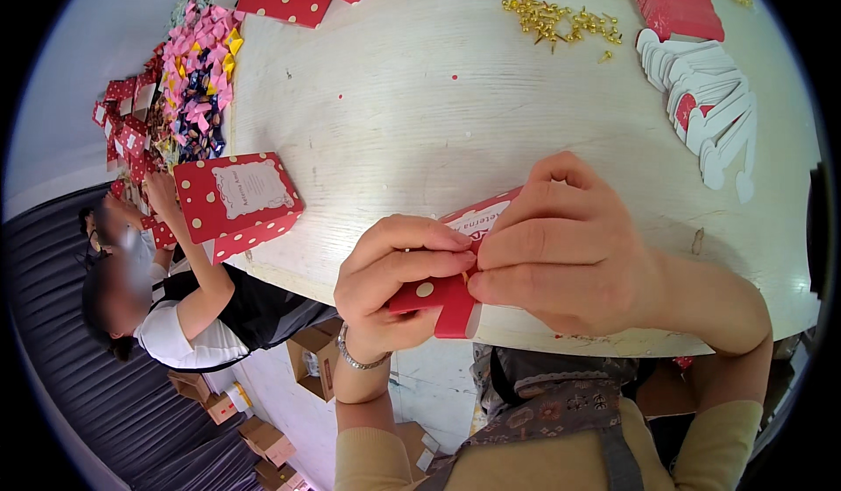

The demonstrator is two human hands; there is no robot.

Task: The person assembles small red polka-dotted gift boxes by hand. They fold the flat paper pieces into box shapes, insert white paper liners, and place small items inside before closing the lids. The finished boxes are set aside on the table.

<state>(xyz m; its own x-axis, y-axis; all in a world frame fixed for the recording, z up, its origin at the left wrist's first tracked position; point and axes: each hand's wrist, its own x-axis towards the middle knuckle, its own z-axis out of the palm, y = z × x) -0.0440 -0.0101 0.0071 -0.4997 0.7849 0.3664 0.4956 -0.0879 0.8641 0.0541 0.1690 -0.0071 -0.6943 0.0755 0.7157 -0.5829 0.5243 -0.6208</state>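
Note:
Close to the table's front edge, both my hands work on a small red gift box (424, 294) with cream dots and a white printed label, tilted, with a flap sticking out toward me. My left hand (385, 276) is closed around its left side, thumb and fingers on the card. From the other side my right hand (561, 254) presses bunched fingertips against the same box. A tiny gold-coloured bit shows between the fingertips of the two hands; whether it is a brass paper fastener I cannot make out. My fingers hide much of the box.
A finished-looking dotted box (236, 197) stands left. Brass paper fasteners (561, 25) lie at the back, near white spoon-shaped cards (705, 97) and red cards (674, 5). Wrapped sweets (200, 79) pile at the far left, where a co-worker (197, 298) reaches in. Cardboard boxes (314, 360) sit below.

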